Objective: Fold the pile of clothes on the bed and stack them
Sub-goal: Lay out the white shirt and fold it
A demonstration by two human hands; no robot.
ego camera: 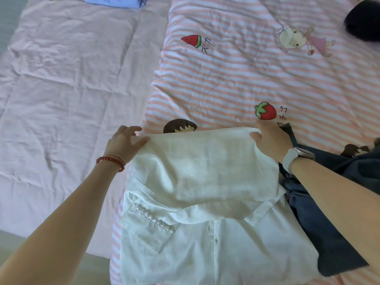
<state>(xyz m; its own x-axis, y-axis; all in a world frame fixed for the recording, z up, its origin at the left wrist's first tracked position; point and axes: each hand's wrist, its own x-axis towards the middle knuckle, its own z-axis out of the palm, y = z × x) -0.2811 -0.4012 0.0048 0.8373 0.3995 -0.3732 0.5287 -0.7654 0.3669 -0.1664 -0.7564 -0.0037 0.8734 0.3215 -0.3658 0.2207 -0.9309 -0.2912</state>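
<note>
From the head camera, a white shirt (pixel 205 202) lies on the striped quilt (pixel 257 79), its far end lifted and stretched between both hands: the left hand (pixel 125 142) pinches the far left corner between thumb and fingers, and the right hand (pixel 269 140) grips the far right corner with curled fingers. Just right of the white shirt, touching it and partly under the right forearm, lies a dark blue garment (pixel 333 233). Far beyond the shirt to the left, a folded light blue garment (pixel 115 2) sits on the pale pink sheet (pixel 61 89), and a dark garment (pixel 364 21) lies at the far right edge.
</note>
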